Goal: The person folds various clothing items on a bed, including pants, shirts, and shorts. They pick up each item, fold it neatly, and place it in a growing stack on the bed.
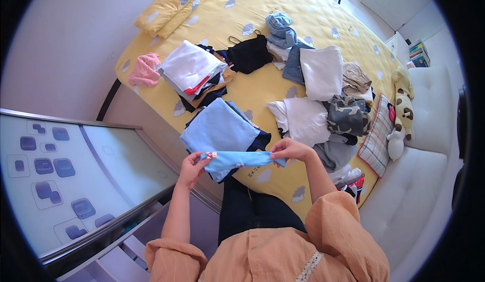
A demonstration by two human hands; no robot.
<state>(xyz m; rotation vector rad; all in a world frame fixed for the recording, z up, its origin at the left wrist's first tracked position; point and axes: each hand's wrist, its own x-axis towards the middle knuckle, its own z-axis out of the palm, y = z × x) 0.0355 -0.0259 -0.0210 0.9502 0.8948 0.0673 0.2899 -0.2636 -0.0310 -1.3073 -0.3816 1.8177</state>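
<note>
A light blue cloth garment (237,160) with small trinkets on it is stretched level between my two hands, above the near edge of the bed. My left hand (193,168) pinches its left end, and my right hand (291,151) grips the right end. Just beyond it lies a stack topped by a folded pale blue garment (219,128), with dark cloth beneath. Farther left is a stack with a folded white garment (193,66) on top, beside a crumpled pink cloth (144,70). White trousers or a shirt (303,119) and camouflage clothing (348,115) lie to the right.
On the yellow bedsheet (261,83) also rest a black strappy top (250,54), denim items (293,64), a grey garment (333,153) and a plaid pillow (375,138). Plush toys (403,107) sit by the padded headboard (428,111). A patterned glass panel (75,168) borders the left, above drawers (121,261).
</note>
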